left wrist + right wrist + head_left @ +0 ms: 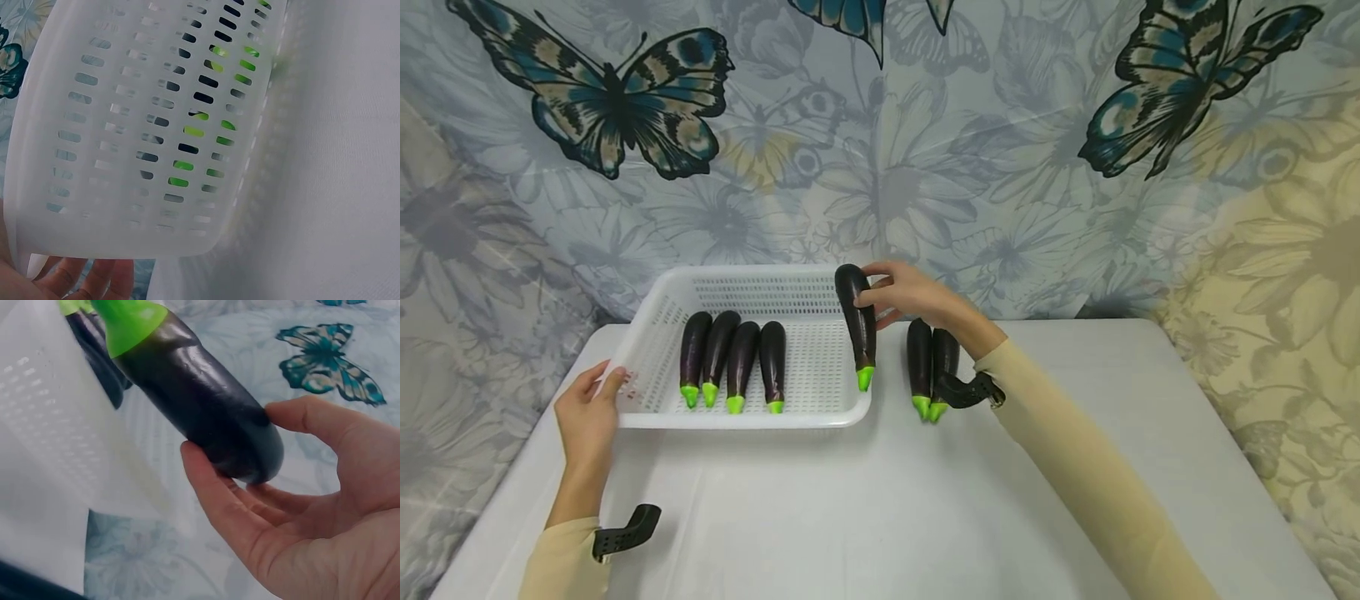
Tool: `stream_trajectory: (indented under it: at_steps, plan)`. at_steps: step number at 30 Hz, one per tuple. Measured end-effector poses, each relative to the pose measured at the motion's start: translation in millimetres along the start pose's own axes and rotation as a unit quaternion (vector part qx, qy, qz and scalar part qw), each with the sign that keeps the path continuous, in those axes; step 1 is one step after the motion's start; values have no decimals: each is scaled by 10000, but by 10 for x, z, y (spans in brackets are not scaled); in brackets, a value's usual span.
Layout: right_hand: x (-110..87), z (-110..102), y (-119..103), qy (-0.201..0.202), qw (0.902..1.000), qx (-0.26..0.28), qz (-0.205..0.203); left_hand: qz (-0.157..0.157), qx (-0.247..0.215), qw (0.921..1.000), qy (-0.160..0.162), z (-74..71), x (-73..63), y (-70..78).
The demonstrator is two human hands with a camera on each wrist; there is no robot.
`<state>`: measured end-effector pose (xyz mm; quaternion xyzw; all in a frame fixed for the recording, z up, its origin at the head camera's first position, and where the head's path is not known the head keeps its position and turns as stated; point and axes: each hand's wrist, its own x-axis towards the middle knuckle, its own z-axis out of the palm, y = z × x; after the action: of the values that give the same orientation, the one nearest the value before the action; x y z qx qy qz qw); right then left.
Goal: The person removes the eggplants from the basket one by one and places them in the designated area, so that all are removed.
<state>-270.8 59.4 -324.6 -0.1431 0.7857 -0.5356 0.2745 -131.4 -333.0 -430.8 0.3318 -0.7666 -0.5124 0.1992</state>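
Observation:
My right hand (913, 293) pinches a dark purple eggplant (854, 312) by its thick end, thumb on one side and fingers on the other. Its bright green stem end points down toward me, over the right end of a white perforated plastic basket (730, 421). In the right wrist view the held eggplant (200, 394) slants up and left past the basket wall. At the basket's left end, my left hand (583, 417) grips the rim; its fingers (94, 275) show at the rim in the left wrist view. Several eggplants (742, 362) lie side by side inside, green ends toward me.
Two more eggplants (919, 362) lie together on the white table (850, 517) just right of the basket, one partly hidden by the right wrist's black camera mount (972, 390). Behind the table hangs a cloth (895, 192) printed with butterflies and flowers.

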Motion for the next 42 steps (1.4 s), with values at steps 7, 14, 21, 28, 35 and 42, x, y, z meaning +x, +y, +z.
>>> stream_trajectory:
  at_steps: [7, 14, 21, 28, 35, 42]
  plan:
    - [-172, -110, 199, 204, 9996, 75, -187, 37, 125, 9999, -60, 1, -12, 41]
    - [-237, -211, 381, 248, 9992, 195, -227, -20, 40, 10000, -77, -12, -16, 40]
    - [-281, -311, 542, 341, 9989, 278, -128, -62, 91, 9999, -68, -4, -22, 46]
    - [-391, -433, 718, 245, 9991, 347, 0, -152, 112, 9998, -58, 16, -18, 65]
    - [-456, -578, 941, 378, 9981, 480, 37, -211, 59, 9997, -75, 7, -18, 55]
    - [-575, -671, 1074, 593, 9958, 626, 312, -217, 97, 9997, -83, 7, -20, 46]
